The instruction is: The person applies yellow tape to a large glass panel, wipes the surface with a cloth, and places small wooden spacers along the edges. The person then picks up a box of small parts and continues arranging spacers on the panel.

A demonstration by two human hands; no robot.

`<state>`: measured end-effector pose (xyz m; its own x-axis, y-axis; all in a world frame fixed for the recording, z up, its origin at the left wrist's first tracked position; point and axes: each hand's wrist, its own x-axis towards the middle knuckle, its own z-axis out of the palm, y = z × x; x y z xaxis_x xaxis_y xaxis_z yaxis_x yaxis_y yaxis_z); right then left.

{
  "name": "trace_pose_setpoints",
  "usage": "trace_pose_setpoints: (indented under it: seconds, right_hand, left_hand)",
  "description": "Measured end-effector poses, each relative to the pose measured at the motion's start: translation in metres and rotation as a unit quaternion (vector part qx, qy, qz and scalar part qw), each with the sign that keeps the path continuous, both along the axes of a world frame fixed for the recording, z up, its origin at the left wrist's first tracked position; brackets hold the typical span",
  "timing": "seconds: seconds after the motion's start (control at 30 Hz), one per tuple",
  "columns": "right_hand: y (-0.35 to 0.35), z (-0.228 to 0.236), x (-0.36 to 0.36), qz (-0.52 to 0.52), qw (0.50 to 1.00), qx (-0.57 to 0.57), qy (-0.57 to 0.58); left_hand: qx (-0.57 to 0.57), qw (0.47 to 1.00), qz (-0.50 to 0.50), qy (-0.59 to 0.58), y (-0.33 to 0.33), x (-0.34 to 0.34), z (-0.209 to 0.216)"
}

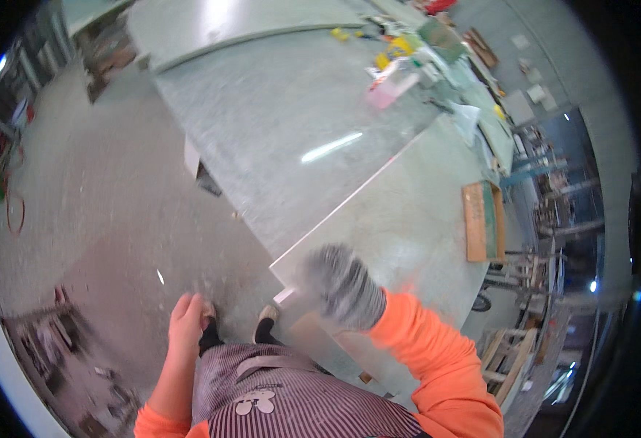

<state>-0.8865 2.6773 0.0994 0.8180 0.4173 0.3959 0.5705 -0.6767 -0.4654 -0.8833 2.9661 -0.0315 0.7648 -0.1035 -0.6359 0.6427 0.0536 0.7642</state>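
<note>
My bare left hand [187, 314] hangs low at my side over the floor. Its fingers look stretched out and loosely together, and I see nothing in them. A grey knitted glove covers my right hand [344, 288], which is over the near corner of a large pale panel [408, 197] on the worktable. Motion smears the gloved fingers, so I cannot tell their shape or whether they touch the panel. Just left of the glove, a short whitish piece [284, 296] sticks out by that corner.
Beyond the panel stretches a grey tabletop [240, 109]. A cluttered pile with yellow items [397, 50] and a pink container [383, 93] lies at the far right. An open wooden box [475, 223] rests on the right edge. Scraps [58, 339] lie on the floor at left.
</note>
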Motion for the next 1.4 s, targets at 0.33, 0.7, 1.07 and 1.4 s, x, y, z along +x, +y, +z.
trace_pose_setpoints:
  seconds: [0.33,0.7,1.07,1.4]
  right_hand:
    - [0.038,0.058,-0.167,-0.261,0.960,0.031,0.093]
    - [-0.041,0.086,-0.300,-0.582,0.668,-0.278,0.371]
    - [-0.156,0.067,-0.538,-0.726,0.486,-0.282,0.398]
    - [-0.252,-0.027,-0.806,-0.777,0.304,0.549,0.033]
  left_hand:
    - [-0.093,0.977,-0.182,-0.057,-0.005,0.002,0.059]
    - [-0.337,0.438,-0.722,-0.416,-0.160,-0.158,0.213]
    - [-0.384,0.250,-0.737,-0.498,-0.226,-0.428,0.256]
    - [-0.477,0.137,-0.819,-0.287,-0.267,-0.592,0.199]
